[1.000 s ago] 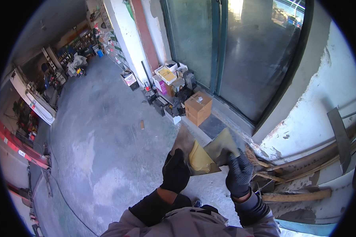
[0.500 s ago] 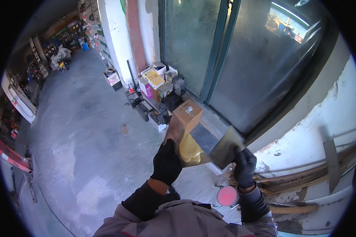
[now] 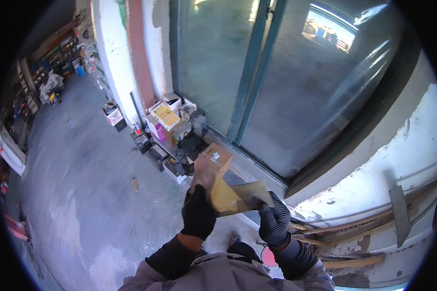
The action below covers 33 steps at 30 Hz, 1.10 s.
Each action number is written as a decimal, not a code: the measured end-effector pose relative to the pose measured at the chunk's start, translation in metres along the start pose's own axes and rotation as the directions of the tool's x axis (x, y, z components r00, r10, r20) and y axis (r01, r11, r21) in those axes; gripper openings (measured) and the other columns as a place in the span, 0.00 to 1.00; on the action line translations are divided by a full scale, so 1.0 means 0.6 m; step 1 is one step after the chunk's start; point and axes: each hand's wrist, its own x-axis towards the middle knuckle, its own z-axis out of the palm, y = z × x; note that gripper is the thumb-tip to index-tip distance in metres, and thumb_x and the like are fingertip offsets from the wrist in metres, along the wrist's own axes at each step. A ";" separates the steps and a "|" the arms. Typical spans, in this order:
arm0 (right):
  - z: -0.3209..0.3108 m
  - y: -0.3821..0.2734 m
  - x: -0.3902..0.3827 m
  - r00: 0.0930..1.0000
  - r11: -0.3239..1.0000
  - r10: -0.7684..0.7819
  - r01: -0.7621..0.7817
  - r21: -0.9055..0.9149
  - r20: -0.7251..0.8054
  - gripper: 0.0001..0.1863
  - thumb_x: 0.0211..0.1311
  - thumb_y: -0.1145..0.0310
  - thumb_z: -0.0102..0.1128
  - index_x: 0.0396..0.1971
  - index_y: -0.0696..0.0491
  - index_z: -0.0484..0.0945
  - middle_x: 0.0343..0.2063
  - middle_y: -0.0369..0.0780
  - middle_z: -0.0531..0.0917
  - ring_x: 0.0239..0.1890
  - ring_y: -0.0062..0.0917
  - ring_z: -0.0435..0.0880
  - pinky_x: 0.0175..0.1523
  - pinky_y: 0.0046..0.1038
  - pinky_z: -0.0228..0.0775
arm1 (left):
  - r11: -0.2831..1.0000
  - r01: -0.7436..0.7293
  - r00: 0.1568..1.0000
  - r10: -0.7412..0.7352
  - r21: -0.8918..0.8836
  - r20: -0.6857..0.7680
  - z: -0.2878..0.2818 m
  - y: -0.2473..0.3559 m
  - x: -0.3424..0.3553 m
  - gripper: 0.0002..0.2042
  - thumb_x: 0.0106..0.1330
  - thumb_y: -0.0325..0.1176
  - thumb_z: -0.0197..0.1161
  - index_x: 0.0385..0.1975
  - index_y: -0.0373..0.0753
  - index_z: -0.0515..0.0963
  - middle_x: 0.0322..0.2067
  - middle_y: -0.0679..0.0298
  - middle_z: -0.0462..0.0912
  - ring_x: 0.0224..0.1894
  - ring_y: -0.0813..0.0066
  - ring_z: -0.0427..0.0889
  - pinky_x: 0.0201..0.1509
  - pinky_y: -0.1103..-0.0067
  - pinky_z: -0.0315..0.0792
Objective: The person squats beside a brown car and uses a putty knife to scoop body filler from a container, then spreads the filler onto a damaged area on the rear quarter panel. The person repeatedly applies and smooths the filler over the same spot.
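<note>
My left hand (image 3: 199, 212), in a black glove, grips the lower left edge of a thin flat plate (image 3: 205, 173). A smooth mass of yellow paste (image 3: 223, 195) lies on the plate. Closed around a thin grey flat scraper (image 3: 253, 193) is my right hand (image 3: 275, 220), gloved in black. The scraper overlaps the right side of the plate, at the paste; whether its edge touches the paste I cannot tell, as it is somewhat blurred.
Beyond the plate stands a cardboard box (image 3: 217, 157), beside piled cartons and dark parts (image 3: 179, 131) along large glass doors (image 3: 301, 87). Wooden strips (image 3: 354, 220) lean by the wall at right. A round pink-topped thing (image 3: 268, 257) sits below my right wrist.
The scraper has come left from beside the plate to overlap it, and my right hand moved with it. My view has shifted right. Both hands keep their hold.
</note>
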 end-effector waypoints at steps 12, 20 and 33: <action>-0.065 0.119 0.180 0.983 0.967 -0.152 0.126 -0.222 -0.104 0.07 0.66 0.82 0.57 0.41 0.62 0.82 0.34 0.50 0.84 0.33 0.45 0.83 0.38 0.41 0.76 | 0.683 -0.136 0.984 0.176 0.718 0.019 0.091 0.002 0.144 0.11 0.77 0.30 0.50 0.50 0.33 0.77 0.44 0.44 0.82 0.48 0.45 0.81 0.52 0.64 0.75; -0.173 0.304 0.303 0.888 0.979 -0.049 0.134 -0.155 0.458 0.12 0.72 0.68 0.58 0.44 0.61 0.81 0.39 0.53 0.83 0.42 0.49 0.84 0.45 0.42 0.78 | 0.477 -0.100 0.987 0.160 0.873 0.026 0.211 -0.039 0.272 0.13 0.70 0.27 0.56 0.51 0.30 0.76 0.43 0.43 0.83 0.47 0.43 0.82 0.52 0.63 0.77; -0.188 0.533 0.423 0.725 0.282 0.500 -0.654 0.702 0.474 0.09 0.74 0.66 0.59 0.42 0.56 0.82 0.35 0.34 0.84 0.41 0.18 0.81 0.50 0.26 0.75 | 0.674 -0.340 0.903 0.040 0.656 0.427 0.421 -0.008 0.347 0.19 0.59 0.33 0.71 0.50 0.36 0.79 0.44 0.54 0.85 0.46 0.53 0.85 0.50 0.69 0.80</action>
